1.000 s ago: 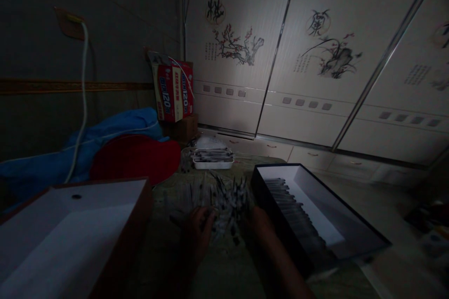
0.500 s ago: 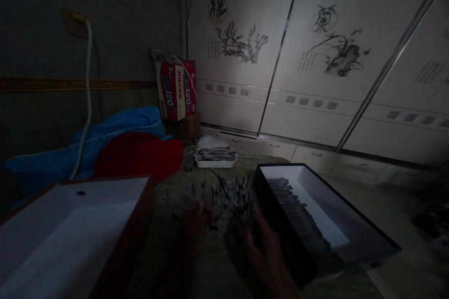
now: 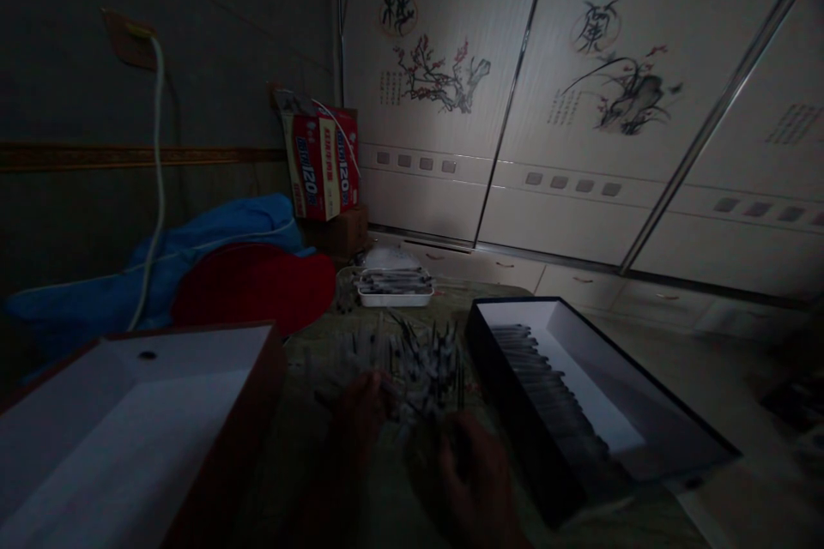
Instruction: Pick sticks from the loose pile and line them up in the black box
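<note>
A loose pile of thin dark and clear pen-like sticks (image 3: pixel 425 364) lies on the green table. My left hand (image 3: pixel 360 412) is at the pile's near left edge, its fingers closed around something too dark and blurred to make out. Just below the pile's right side is my right hand (image 3: pixel 473 467), fingers curled together; what they hold, if anything, is hidden. To the right, a dark box with a white inside (image 3: pixel 618 395) has a row of similar sticks (image 3: pixel 547 386) along its left wall. A small white tray (image 3: pixel 396 300) behind the pile holds more sticks.
An open brown-red box (image 3: pixel 160 420) with a white inside stands at the left. Behind it lie a red round item (image 3: pixel 254 287) and blue cloth (image 3: pixel 212 232). A red carton (image 3: pixel 325 163), a white cable (image 3: pixel 159 163) and patterned cabinet doors (image 3: pixel 438 129) are at the back.
My right hand has moved slightly down and toward me, away from the pile, and its fingers are more curled. My left hand has shifted only a little.
</note>
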A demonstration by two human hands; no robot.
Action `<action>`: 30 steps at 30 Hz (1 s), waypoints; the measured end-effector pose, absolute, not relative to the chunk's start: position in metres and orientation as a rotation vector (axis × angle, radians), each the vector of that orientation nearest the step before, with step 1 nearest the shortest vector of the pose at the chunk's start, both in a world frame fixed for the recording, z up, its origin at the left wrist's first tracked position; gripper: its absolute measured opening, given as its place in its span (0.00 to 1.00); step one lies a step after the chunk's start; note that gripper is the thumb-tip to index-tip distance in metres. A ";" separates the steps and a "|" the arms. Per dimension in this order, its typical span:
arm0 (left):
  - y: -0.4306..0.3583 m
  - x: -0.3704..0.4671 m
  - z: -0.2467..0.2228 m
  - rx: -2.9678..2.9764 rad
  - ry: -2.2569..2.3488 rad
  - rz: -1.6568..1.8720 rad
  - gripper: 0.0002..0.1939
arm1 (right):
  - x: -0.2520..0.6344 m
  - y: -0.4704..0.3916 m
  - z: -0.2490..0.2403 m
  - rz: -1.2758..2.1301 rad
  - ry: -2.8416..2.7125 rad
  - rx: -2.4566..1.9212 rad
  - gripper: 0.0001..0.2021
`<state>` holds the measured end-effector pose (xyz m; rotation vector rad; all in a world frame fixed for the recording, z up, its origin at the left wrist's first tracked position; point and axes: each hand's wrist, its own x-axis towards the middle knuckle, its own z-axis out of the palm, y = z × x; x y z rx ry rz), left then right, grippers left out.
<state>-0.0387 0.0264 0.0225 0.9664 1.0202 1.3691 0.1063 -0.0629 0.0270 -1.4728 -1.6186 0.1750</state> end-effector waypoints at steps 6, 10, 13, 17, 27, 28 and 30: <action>0.023 -0.032 0.017 0.935 0.907 1.197 0.14 | 0.108 -0.062 0.022 0.300 -1.439 -1.537 0.11; 0.007 -0.019 0.013 0.937 0.721 0.947 0.13 | 0.111 -0.062 0.017 0.344 -1.341 -1.527 0.15; 0.004 -0.016 0.011 0.733 0.680 0.990 0.09 | 0.118 -0.059 0.015 0.296 -1.326 -1.484 0.16; 0.018 -0.030 0.010 0.513 0.714 1.186 0.04 | 0.128 -0.054 0.012 0.335 -1.316 -1.516 0.16; 0.026 -0.041 0.012 0.298 0.657 1.245 0.09 | 0.119 -0.058 0.011 0.044 -1.820 -1.898 0.05; 0.024 -0.039 0.015 0.290 0.677 1.251 0.09 | 0.117 -0.058 0.010 0.018 -1.827 -1.932 0.05; 0.022 -0.036 0.022 0.288 0.710 1.255 0.09 | 0.115 -0.056 0.006 -0.007 -1.825 -1.959 0.05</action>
